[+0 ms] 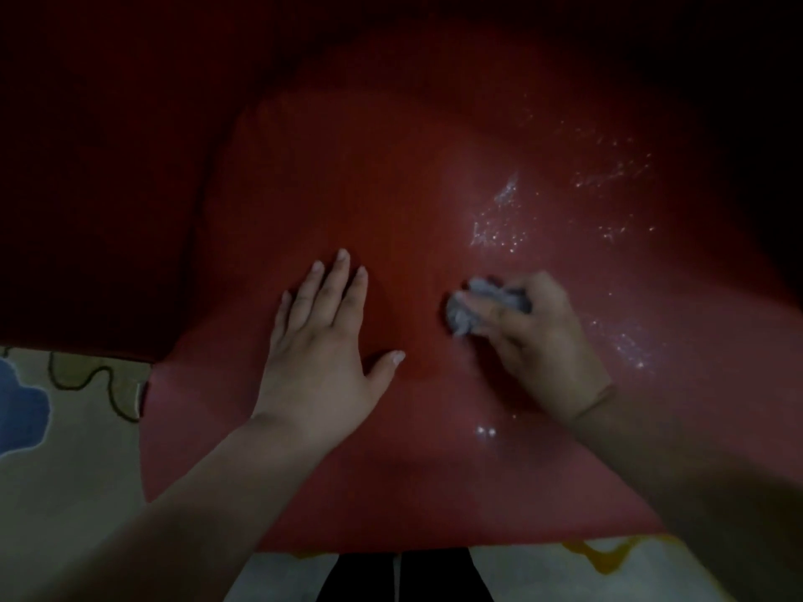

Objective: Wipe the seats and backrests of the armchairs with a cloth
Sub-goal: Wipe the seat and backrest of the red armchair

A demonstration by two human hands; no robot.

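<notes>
— Where is the cloth (486, 305)?

— It is a gray wad near the middle of the red seat (347, 202). The right hand (536, 336) has its fingers curled around it and pushes it down on the seat.

— And the other hand?

— The left hand (323, 341) lies flat at about 9 o'clock from the cloth, fingers straight and spread, holding nothing. It just rests on the seat.

— How will the cloth feel?

— Soft and light, I think. It squishes into a ball, so you can grab it anywhere (a full fist on top works best). The seat looks smooth and shiny, so the cloth should slide easily.

— What are those sparkles?

— Wet drops (499, 219), I think, at about 12 to 2 o'clock from the cloth. Those spots probably still need wiping.

— How many things are there?

— One cloth, two hands, one armchair seat that I can see. The backrest at 12 o'clock is too dark to make out. A patterned rug (65, 427) shows at 8 o'clock.
</notes>
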